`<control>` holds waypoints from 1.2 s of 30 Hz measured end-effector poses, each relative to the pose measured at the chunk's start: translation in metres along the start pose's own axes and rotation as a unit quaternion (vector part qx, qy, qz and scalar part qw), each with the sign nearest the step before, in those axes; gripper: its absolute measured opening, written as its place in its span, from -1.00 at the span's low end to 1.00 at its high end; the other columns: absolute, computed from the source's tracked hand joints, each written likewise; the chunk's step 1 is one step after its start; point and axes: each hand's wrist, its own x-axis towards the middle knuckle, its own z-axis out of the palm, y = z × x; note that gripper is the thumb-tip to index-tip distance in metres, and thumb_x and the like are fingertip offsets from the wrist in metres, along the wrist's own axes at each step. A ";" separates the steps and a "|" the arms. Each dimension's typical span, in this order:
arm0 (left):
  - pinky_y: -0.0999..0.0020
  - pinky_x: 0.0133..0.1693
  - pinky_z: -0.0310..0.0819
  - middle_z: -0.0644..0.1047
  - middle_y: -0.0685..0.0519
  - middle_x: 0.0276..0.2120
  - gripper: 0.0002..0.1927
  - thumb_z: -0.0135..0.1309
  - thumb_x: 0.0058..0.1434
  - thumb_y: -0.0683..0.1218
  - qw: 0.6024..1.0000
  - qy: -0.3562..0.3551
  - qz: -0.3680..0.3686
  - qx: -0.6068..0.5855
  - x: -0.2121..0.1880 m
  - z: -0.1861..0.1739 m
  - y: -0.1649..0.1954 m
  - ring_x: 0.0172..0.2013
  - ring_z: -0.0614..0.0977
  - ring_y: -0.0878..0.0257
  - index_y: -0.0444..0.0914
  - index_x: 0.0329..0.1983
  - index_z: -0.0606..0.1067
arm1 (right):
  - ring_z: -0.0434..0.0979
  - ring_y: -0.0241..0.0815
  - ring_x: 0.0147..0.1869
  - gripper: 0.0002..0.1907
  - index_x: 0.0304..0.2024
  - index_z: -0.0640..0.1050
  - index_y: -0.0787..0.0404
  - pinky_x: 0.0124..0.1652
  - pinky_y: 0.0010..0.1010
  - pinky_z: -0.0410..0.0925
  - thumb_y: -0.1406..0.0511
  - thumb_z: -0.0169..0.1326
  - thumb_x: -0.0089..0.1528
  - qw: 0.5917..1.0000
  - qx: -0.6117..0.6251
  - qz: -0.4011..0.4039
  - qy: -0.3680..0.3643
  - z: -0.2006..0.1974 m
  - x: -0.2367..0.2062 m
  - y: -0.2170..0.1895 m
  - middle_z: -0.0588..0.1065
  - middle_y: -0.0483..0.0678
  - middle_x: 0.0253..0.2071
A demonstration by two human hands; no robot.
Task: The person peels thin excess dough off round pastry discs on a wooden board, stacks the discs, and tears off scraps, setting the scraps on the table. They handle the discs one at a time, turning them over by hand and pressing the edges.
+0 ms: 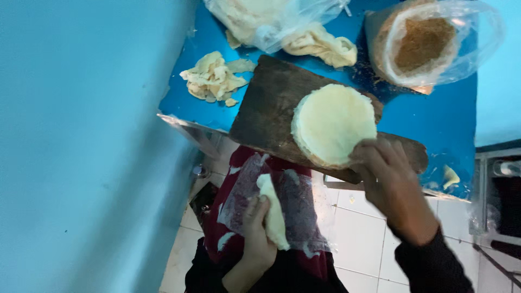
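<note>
A stack of round pale dough sheets [332,123] lies on a dark wooden board [268,108] that juts over the edge of a blue table [434,116]. My right hand [388,182] rests its fingers on the near edge of the stack. Lower down, over my lap, my left hand [255,228] grips a folded piece of pale dough [273,211] against a clear plastic sheet [296,209] spread on a red patterned cloth.
Dough scraps [213,77] lie on the table's left part. At the back are a plastic bag of dough [260,19], a loose dough strip [321,44] and a bag of brown filling [426,43]. A blue wall [81,146] is on the left. White floor tiles [358,233] lie below.
</note>
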 end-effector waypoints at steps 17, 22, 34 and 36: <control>0.44 0.02 0.56 0.59 0.05 -0.08 -0.64 0.10 0.26 -0.25 0.969 -0.129 0.104 0.185 -0.008 0.022 0.001 -0.04 0.63 0.34 -0.32 0.14 0.47 | 0.62 -0.22 -0.04 -0.82 -0.11 0.63 0.38 -0.07 -0.40 0.51 0.43 0.14 0.25 0.818 0.497 0.289 -0.038 0.103 -0.072 -0.039 0.58 0.04 -0.07; 0.40 -0.06 0.55 0.55 0.00 -0.13 -0.70 0.15 0.28 -0.27 0.954 -0.150 0.151 0.211 -0.007 0.014 -0.007 -0.12 0.60 0.32 -0.38 0.07 0.47 | 0.64 -0.21 -0.05 -0.83 -0.16 0.68 0.41 -0.09 -0.39 0.51 0.43 0.14 0.25 0.799 0.520 0.300 -0.035 0.107 -0.077 -0.037 0.61 0.06 -0.07; 0.44 -0.02 0.50 0.53 0.07 -0.16 -0.79 -0.02 0.33 -0.17 0.945 -0.168 0.172 0.223 -0.009 0.013 -0.013 -0.13 0.57 0.37 -0.31 0.01 0.42 | 0.24 -0.41 -0.40 -0.81 -0.08 0.50 0.27 -0.40 -0.54 0.13 0.27 -0.05 0.43 0.731 0.555 0.394 -0.040 0.144 -0.101 -0.030 0.35 -0.20 -0.42; 0.39 -0.07 0.53 0.53 0.05 -0.21 -0.82 0.03 0.32 -0.16 0.941 -0.171 0.163 0.244 -0.009 0.015 -0.012 -0.18 0.58 0.34 -0.31 -0.05 0.42 | 0.25 -0.38 -0.36 -0.78 -0.04 0.52 0.29 -0.37 -0.50 0.15 0.28 -0.07 0.43 0.751 0.521 0.404 -0.028 0.144 -0.104 -0.028 0.33 -0.17 -0.40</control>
